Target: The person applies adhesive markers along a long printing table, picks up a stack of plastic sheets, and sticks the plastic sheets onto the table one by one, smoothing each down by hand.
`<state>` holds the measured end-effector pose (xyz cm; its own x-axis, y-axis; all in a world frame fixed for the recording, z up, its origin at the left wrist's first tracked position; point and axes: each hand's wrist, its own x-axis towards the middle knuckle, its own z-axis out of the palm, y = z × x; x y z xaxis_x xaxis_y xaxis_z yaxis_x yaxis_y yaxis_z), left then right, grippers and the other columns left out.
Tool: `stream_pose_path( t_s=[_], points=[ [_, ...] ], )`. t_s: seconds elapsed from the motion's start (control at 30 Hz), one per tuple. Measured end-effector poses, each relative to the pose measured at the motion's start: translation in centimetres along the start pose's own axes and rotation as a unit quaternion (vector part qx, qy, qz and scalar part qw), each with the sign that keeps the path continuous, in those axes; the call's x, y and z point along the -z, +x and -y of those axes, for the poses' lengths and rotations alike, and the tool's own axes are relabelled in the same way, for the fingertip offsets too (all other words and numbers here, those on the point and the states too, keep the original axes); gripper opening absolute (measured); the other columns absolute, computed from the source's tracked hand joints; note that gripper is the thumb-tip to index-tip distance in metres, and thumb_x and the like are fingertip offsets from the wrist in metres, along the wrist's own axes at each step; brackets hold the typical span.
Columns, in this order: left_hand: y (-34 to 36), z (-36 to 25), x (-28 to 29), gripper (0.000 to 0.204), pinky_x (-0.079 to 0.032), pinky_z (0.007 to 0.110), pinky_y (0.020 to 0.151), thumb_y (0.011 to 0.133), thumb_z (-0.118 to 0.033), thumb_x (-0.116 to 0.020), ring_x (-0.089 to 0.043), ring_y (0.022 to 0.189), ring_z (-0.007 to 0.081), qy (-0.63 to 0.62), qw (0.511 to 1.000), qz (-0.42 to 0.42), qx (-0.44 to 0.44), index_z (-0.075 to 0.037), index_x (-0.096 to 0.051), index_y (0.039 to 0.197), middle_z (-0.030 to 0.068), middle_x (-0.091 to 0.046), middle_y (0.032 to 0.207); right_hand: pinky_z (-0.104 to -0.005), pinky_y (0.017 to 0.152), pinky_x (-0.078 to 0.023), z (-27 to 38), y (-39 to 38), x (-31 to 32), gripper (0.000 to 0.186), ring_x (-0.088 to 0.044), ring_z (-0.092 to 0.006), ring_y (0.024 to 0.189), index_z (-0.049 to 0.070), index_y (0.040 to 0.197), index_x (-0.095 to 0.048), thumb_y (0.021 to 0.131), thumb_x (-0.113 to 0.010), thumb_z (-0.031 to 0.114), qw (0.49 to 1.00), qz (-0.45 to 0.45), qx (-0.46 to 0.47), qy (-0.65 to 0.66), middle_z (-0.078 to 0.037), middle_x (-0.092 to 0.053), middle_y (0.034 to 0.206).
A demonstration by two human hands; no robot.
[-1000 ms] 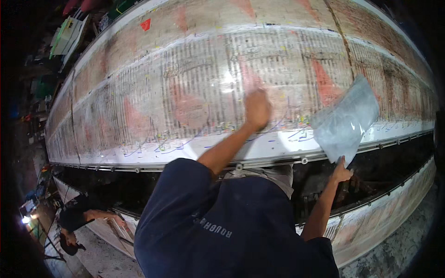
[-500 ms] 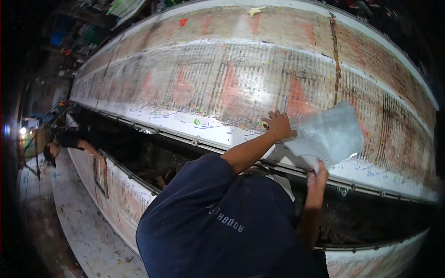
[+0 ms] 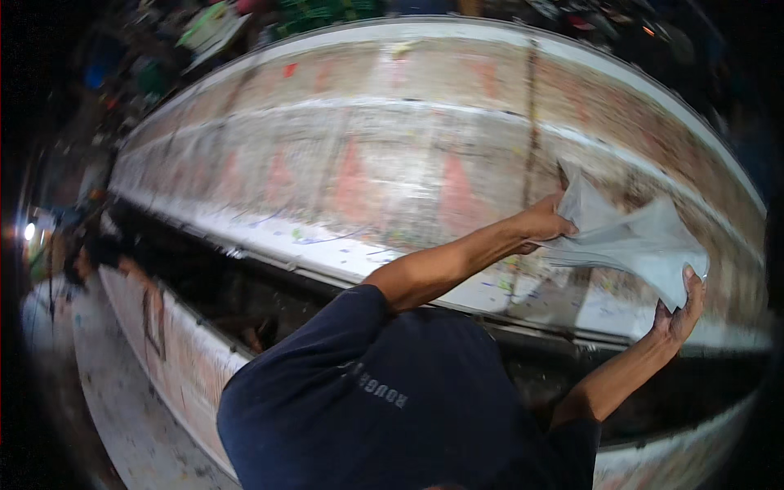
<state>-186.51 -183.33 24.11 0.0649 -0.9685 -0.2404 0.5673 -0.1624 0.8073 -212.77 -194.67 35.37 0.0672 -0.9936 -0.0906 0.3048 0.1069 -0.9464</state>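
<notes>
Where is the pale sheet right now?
In the head view, the pale sheet is at the right, held up between the left hand and right hand, above the long printing table.

A person in a dark navy short-sleeved T-shirt, seen from above.

The T-shirt (image 3: pixel 392 408) is plain dark blue with a small line of pale lettering across the upper back, and its fabric looks soft and slightly creased. The sleeves end above the elbow, so both forearms are bare, and both hands (image 3: pixel 545 222) are bare too, with no gloves, watch or rings to be seen.
</notes>
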Motion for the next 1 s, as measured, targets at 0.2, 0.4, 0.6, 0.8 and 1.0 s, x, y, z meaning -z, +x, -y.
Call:
stream_pose_path(
  t_s=[0.2, 0.4, 0.6, 0.8, 1.0],
  points=[
    [5.4, 4.0, -7.1, 0.071, -0.047, 0.033, 0.098, 0.085, -0.004, -0.07, -0.055, 0.119, 0.0207, 0.146, 0.986, 0.015, -0.075, -0.004, -0.038, 0.148, 0.0107, -0.058, 0.133, -0.0417, 0.097, -0.05, 1.1, -2.7, 11.6, 0.062, -0.061, -0.0292, 0.11, -0.006, 0.131, -0.052, 0.078, -0.072, 0.018, 0.993, -0.02, 0.057, -0.102, -0.018, -0.061, 0.12],
    [9.1, 17.4, -2.8, 0.062, -0.051, 0.036, 0.091, 0.093, -0.014, -0.068, -0.063, 0.107, 0.0212, 0.213, 0.974, 0.079, -0.019, -0.007, -0.04, 0.148, 0.008, -0.063, 0.127, -0.0356, 0.082, -0.05, -9.2, -8.7, 17.6, 0.049, -0.063, -0.024, 0.096, -0.005, 0.116, -0.059, 0.074, -0.076, 0.014, 0.959, -0.163, -0.179, -0.148, -0.012, -0.065, 0.103],
    [9.0, 25.7, 3.5, 0.042, -0.054, 0.034, 0.076, 0.091, -0.021, -0.069, -0.065, 0.087, 0.0209, 0.449, 0.886, -0.05, 0.098, -0.001, -0.054, 0.125, 0.0101, -0.066, 0.11, -0.041, 0.077, -0.053, -23.5, -14.5, 23.8, 0.042, -0.063, -0.0228, 0.093, -0.003, 0.114, -0.061, 0.079, -0.075, 0.016, 0.942, -0.213, -0.259, -0.006, -0.013, -0.063, 0.106],
    [5.0, 24.2, 2.1, 0.039, -0.051, 0.032, 0.067, 0.09, -0.016, -0.071, -0.063, 0.078, 0.018, 0.16, 0.93, 0.068, 0.324, -0.004, -0.055, 0.124, 0.0099, -0.066, 0.104, -0.0416, 0.088, -0.051, -22.7, -16.5, 21.2, 0.046, -0.062, -0.0311, 0.102, -0.003, 0.122, -0.056, 0.083, -0.073, 0.015, 0.884, -0.268, -0.152, -0.351, -0.016, -0.064, 0.107],
    [2.7, 23.9, 1.9, 0.03, -0.053, 0.034, 0.066, 0.091, -0.015, -0.072, -0.066, 0.081, 0.0186, 0.125, 0.952, -0.055, 0.274, -0.002, -0.063, 0.117, 0.0072, -0.068, 0.096, -0.0474, 0.098, -0.043, -19.7, -15.1, 15.4, 0.037, -0.053, -0.0408, 0.111, -0.003, 0.115, -0.062, 0.08, -0.07, 0.006, 0.774, -0.204, 0.107, -0.59, -0.022, -0.06, 0.113]
  ],
)
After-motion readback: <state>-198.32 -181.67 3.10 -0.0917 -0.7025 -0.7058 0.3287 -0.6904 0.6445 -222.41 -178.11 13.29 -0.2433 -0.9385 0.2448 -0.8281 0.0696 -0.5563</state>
